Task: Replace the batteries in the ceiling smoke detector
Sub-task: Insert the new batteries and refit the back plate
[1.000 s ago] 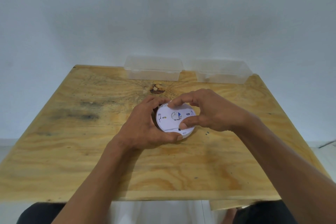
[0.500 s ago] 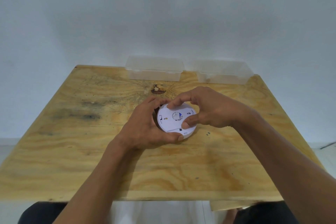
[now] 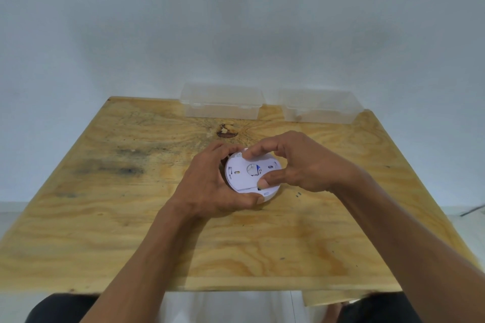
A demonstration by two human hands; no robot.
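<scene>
A round white smoke detector (image 3: pixel 245 177) lies back side up near the middle of the plywood table (image 3: pixel 105 231). My left hand (image 3: pixel 210 186) wraps its left and near rim, thumb along the front edge. My right hand (image 3: pixel 296 162) grips it from the right, forefinger on the far rim and thumb pressed on the back plate near a small dark notch. The back shows a round central recess with a blue mark and small slots. No batteries are visible.
Two clear plastic lidded boxes stand at the table's far edge, one (image 3: pixel 221 102) at centre and one (image 3: pixel 319 107) to the right. A dark knot (image 3: pixel 227 131) marks the wood behind the detector. A white wall rises behind the table.
Both hands stay on the detector. My right thumb has slid slightly along the back plate and the disc looks turned a little. The view has shifted barely.
</scene>
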